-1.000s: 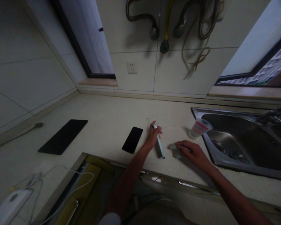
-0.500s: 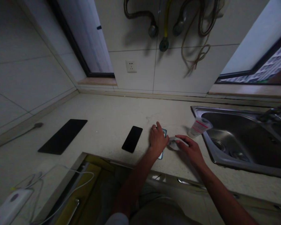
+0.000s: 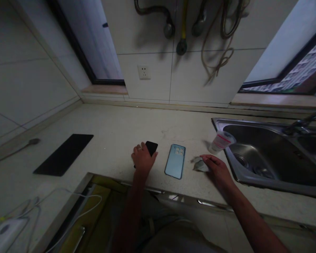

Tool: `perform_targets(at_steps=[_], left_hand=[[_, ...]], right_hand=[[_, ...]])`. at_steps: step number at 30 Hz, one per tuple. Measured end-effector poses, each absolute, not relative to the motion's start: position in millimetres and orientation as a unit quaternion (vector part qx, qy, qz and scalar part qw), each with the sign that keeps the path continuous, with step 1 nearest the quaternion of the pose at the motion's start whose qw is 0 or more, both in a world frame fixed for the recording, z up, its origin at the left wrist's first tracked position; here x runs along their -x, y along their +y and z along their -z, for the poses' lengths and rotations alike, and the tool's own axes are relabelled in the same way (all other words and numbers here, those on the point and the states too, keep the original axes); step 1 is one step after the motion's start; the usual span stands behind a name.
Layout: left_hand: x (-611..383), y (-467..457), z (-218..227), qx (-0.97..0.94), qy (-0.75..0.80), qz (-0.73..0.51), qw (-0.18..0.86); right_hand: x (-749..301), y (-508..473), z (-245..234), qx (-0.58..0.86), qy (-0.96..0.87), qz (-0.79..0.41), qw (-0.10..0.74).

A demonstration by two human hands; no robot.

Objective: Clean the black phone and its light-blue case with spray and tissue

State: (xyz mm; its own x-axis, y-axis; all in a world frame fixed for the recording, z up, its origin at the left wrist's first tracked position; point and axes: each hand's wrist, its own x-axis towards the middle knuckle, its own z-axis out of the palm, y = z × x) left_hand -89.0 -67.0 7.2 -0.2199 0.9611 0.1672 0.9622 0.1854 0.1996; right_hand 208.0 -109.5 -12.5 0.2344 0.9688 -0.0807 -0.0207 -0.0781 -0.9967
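One smartphone (image 3: pixel 152 147) on the counter (image 3: pixel 121 137) is spanned by the left hand (image 3: pixel 142 160), closure unclear; crumpled scrap (image 3: pixel 200 165) is pinched by right hand (image 3: pixel 218 170). Phone case (image 3: pixel 175 164) is seen between; sink (image 3: pixel 274 186) is partly hidden by plastic cup (image 3: pixel 221 142).

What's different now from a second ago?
The left hand let go of the blue phone case, which now lies flat, and moved left onto the black phone. The right hand still pinches the crumpled grey scrap. The plastic cup and flat black rectangle stayed put.
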Motion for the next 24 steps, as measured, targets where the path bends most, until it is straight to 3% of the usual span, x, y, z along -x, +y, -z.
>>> perform_targets(at_steps=[5,10,14,17,19,24], left_hand=[[117,-70,-14,0.652,-0.750,0.096,-0.048],[120,-62,-18,0.602,-0.762,0.183,-0.152],[117,-59,-18,0.477,-0.712,0.399,-0.326],[100,-60,-15,0.375,-0.565,0.511,-0.528],[82,-60,-12,0.314,-0.457,0.522,-0.648],[41,-57,-2,0.118,-0.396,0.435,-0.800]], right_hand=[[-205,-105,6,0.564,-0.408,-0.487,0.528],[-191,-99,-8,0.538,-0.426,-0.516,0.514],[-178,-93,-24,0.516,-0.448,-0.509,0.523],[-166,-89,-37,0.509,-0.481,-0.489,0.520],[-156,-87,-47,0.504,-0.516,-0.467,0.511],[-135,-81,-66,0.475,-0.600,-0.393,0.509]])
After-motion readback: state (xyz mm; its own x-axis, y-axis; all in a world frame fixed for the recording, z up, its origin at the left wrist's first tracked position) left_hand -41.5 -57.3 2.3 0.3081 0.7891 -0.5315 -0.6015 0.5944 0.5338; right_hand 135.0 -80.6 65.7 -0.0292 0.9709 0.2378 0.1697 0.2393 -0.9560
